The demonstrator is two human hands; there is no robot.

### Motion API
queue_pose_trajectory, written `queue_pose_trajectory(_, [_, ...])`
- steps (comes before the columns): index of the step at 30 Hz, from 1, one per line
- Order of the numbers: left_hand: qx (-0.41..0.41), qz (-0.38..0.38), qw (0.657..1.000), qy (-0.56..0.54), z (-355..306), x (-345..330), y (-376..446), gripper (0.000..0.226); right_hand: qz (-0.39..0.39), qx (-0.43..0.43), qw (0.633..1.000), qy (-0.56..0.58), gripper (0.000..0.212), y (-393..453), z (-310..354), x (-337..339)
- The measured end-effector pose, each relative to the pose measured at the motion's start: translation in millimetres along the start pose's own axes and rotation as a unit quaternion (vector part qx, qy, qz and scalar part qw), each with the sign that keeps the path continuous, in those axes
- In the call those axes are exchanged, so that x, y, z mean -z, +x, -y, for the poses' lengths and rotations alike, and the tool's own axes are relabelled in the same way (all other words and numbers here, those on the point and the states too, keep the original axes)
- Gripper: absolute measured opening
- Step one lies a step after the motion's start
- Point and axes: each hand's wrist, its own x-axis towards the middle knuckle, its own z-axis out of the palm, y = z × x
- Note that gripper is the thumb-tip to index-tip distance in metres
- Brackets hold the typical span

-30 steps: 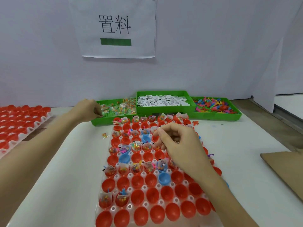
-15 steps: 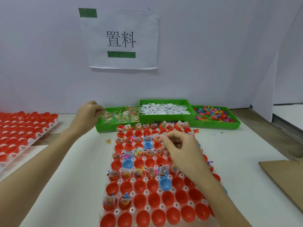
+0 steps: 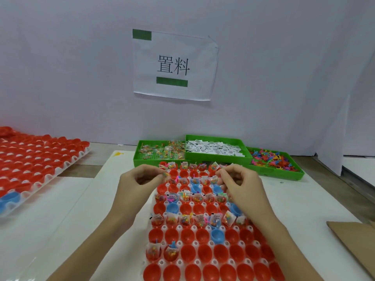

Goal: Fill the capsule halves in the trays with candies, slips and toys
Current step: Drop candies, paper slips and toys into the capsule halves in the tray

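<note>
White bench (image 3: 81, 209): left hand (image 3: 140, 181) pinches candy (image 3: 166, 175), right hand (image 3: 241, 185) curls, contents unclear; drop gently into an unfilled red capsule half (image 3: 162, 188).

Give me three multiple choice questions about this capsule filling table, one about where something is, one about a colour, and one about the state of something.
1. Where is the bin of paper slips?
A. Between the candy bin and the toy bin
B. At the far left of the table
C. On the cardboard

2. What colour are most capsule halves in the near tray?
A. Green
B. Red
C. Yellow

3. What state is the nearest row of capsule halves in?
A. Filled
B. Capped
C. Empty

Answers: 1 A, the slips sit between the candy bin and the toy bin. 2 B, red halves far outnumber the few blue ones. 3 C, nothing shows inside them.
</note>
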Motion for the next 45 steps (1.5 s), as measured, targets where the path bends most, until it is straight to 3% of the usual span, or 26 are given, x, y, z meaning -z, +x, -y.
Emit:
queue_pose_trajectory(4, [0.012, 0.029, 0.999, -0.035, -5.6, 1.7, -5.0, 0.013, 0.020, 0.022, 0.996, -0.083, 0.014, 39.1, 15.2, -7.5])
queue_pose_trajectory(6, [0.056, 0.048, 0.989, -0.126, -8.7, 5.1, -6.6, 0.012, 0.037, 0.018, 0.990, -0.133, 0.018, 67.5, 17.8, -17.2])
queue_pose_trajectory(8, [0.091, 0.061, 0.970, -0.216, -9.4, 8.0, -8.5, 0.027, 0.043, 0.023, 0.982, -0.182, 0.020, 97.6, 15.0, -29.0])
queue_pose_trajectory(12, [0.103, 0.067, 0.953, -0.277, -11.9, 7.9, -10.9, 0.031, 0.029, -0.003, 0.975, -0.219, 0.026, 145.1, 2.8, -51.6])
queue_pose_trajectory(17, [0.085, 0.088, 0.960, -0.251, -14.8, 8.6, -12.6, 0.024, 0.048, -0.080, 0.965, -0.244, 0.028, 177.0, -13.3, -76.7])
queue_pose_trajectory(22, [0.082, 0.100, 0.960, -0.250, -17.3, 9.2, -12.3, 0.027, 0.085, -0.148, 0.943, -0.286, 0.056, 190.4, -15.5, -93.4])
queue_pose_trajectory(29, [0.094, 0.106, 0.962, -0.233, -15.1, 8.8, -12.5, 0.027, 0.046, -0.132, 0.949, -0.281, 0.031, 195.4, -23.4, -84.9])
queue_pose_trajectory(34, [0.088, 0.123, 0.968, -0.199, -14.7, 6.3, -15.7, 0.027, 0.065, -0.098, 0.949, -0.291, 0.031, 193.1, -21.9, -72.3])
queue_pose_trajectory(37, [0.085, 0.122, 0.969, -0.199, -14.8, 6.4, -15.8, 0.028, 0.076, -0.078, 0.949, -0.295, 0.042, 195.4, -22.7, -63.1])
queue_pose_trajectory(45, [0.092, 0.125, 0.972, -0.176, -12.6, 6.4, -15.2, 0.025, 0.143, -0.059, 0.941, -0.300, 0.037, 197.9, -22.0, -46.8])
